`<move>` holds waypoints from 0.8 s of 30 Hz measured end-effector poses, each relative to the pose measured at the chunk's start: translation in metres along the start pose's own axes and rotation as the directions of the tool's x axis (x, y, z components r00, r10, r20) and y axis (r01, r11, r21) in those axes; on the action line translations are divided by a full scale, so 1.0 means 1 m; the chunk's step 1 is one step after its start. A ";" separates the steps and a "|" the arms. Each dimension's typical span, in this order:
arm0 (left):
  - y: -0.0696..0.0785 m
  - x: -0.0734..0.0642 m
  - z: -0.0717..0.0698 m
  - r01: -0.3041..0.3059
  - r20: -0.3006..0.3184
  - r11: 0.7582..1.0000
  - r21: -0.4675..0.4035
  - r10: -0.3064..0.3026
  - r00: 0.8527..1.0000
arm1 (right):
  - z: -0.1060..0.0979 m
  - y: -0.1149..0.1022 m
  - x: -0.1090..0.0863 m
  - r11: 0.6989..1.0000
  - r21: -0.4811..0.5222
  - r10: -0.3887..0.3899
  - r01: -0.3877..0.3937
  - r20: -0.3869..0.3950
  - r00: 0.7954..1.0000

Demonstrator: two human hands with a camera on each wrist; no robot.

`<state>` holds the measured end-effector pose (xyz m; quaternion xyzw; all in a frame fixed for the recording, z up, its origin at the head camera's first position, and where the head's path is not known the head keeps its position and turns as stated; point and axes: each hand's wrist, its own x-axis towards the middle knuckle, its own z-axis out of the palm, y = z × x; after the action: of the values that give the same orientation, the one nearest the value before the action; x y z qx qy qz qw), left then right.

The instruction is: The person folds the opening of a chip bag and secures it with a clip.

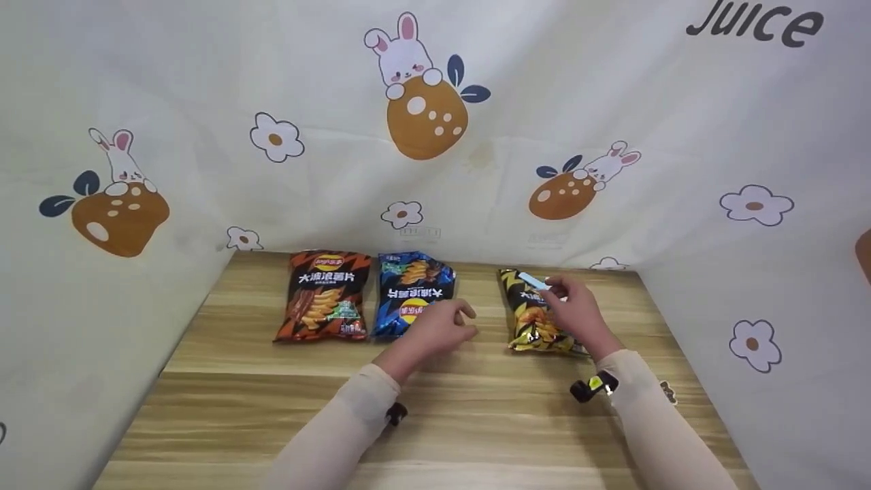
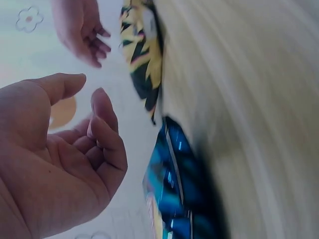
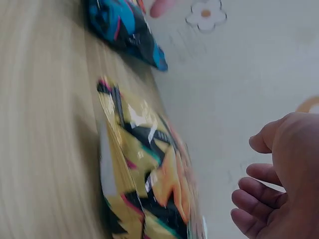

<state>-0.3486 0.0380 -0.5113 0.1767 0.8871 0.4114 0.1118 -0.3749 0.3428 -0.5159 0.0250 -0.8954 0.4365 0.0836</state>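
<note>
Three chip bags lie in a row across the table: a red-and-black bag (image 1: 321,296), a blue bag (image 1: 410,279) and a yellow-and-black bag (image 1: 534,320). My left hand (image 1: 435,333) hovers over the lower right of the blue bag, hiding part of it. Its fingers are loosely bent with nothing between them in the left wrist view. Above the yellow bag (image 3: 149,169) is my right hand (image 1: 578,313), fingers loosely curved and apart from the bag in the right wrist view. A pale blue strip (image 1: 534,281) shows beside its fingertips in the head view; whether it lies on the bag I cannot tell.
A wood-grain table (image 1: 435,429) carries the bags near its back edge. Behind and at both sides hangs a white cloth (image 1: 306,68) printed with rabbits and flowers. Each wrist wears a small black camera (image 1: 594,386).
</note>
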 end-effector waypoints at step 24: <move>-0.067 -0.065 -0.058 -0.016 -0.091 0.986 -0.165 0.001 0.996 | 0.042 -0.027 -0.070 0.991 0.115 -0.073 0.062 0.096 0.993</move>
<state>-0.3243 -0.0683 -0.5225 0.1515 0.8534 0.4916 0.0841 -0.3082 0.2905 -0.5322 0.0818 -0.8713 0.4811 0.0521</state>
